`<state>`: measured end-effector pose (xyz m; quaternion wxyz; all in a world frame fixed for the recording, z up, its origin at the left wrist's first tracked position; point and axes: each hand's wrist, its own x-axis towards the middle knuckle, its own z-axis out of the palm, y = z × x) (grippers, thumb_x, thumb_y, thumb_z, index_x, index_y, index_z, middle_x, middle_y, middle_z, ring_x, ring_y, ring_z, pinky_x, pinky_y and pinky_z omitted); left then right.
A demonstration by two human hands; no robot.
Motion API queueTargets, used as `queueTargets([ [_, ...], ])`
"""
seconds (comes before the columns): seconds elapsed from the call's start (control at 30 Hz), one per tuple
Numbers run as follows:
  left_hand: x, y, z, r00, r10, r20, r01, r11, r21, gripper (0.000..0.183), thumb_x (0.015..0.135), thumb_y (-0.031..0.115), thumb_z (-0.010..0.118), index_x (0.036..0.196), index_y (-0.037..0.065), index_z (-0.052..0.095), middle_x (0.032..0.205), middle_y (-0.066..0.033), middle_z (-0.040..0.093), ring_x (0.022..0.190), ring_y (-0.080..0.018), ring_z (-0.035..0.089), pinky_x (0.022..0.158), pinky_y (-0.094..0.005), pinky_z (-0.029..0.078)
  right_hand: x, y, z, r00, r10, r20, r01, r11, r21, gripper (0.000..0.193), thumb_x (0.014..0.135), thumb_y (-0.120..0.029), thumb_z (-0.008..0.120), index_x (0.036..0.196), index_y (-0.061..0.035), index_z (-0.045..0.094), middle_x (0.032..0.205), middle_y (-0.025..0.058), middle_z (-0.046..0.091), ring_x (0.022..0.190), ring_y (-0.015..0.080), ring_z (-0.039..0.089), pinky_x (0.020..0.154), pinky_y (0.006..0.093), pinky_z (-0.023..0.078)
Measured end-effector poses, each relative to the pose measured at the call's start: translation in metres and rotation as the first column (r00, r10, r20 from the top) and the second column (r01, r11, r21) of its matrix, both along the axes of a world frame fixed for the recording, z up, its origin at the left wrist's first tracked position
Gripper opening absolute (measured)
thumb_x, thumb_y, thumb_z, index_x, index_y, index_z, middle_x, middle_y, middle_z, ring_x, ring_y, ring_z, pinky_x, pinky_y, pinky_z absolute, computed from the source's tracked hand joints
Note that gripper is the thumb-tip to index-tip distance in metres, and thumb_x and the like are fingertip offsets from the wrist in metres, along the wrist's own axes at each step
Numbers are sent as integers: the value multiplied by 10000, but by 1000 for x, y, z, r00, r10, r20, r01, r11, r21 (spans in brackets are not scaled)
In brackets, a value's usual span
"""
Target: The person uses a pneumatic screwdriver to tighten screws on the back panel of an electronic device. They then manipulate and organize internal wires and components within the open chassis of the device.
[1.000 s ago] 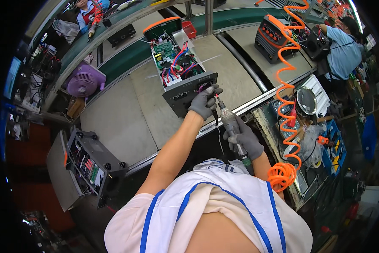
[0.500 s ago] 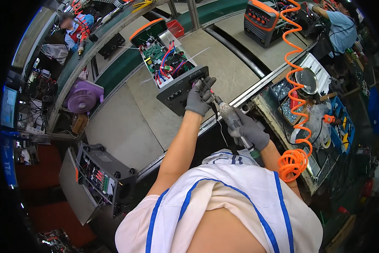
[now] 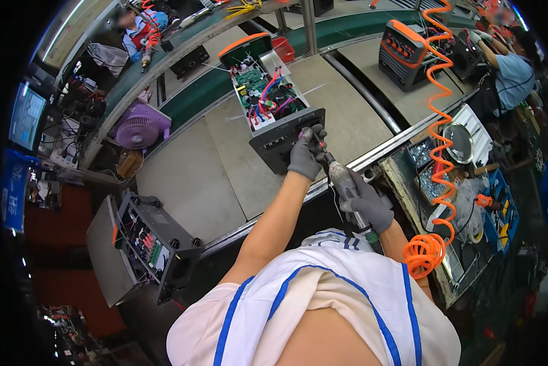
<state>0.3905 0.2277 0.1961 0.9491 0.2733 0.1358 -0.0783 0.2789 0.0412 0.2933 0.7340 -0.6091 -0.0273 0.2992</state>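
A partly assembled machine with an exposed green circuit board (image 3: 252,84) and red and blue wires stands on the bench, its black end panel (image 3: 274,146) facing me. My left hand (image 3: 306,157), in a grey glove, is at the right part of that panel. Its fingers are closed around the front end of the tool, and what they pinch is hidden. My right hand (image 3: 372,206), also gloved, grips a power screwdriver (image 3: 345,184) by its body. The screwdriver slants up toward the panel, its bit beside my left fingers; I cannot tell whether the tip touches a screw.
An orange coiled hose (image 3: 443,128) hangs at the right, above a side table with trays of screws (image 3: 431,183) and a blue tool bin (image 3: 510,210). Left are a purple fan (image 3: 138,131) and another open machine (image 3: 158,244). A co-worker (image 3: 512,79) works at far right.
The whole view has shifted, so bench, machine and hands appear farther right and lower. Both hands keep about the same place at the panel, with the screwdriver still in the right one.
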Motion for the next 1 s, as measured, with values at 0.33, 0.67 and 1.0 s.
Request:
queueTargets([
  [0.33,-3,10,12,990,-43,-137,52,997,60,140,872,238,572,953,129,609,736,18,594,540,-88,471,467,-240,369,4,6,-16,1000,11,-2,-11,997,80,880,583,-62,630,1384,-59,265,767,78,537,577,142,540,483,267,456],
  [0.67,-3,19,20,980,-141,-140,154,984,89,160,896,250,530,956,112,584,622,48,441,478,-68,331,410,-229,277,-2,14,-33,916,32,401,116,933,-341,911,582,-100,664,1398,-60,260,775,88,568,617,150,580,508,267,475],
  [1.0,-9,20,26,962,-267,-64,268,963,8,234,934,226,452,1061,64,563,596,55,340,456,-59,281,390,-210,232,7,0,-33,969,75,-237,28,915,401,874,582,-103,649,1378,-55,290,845,126,546,507,167,545,457,268,474],
])
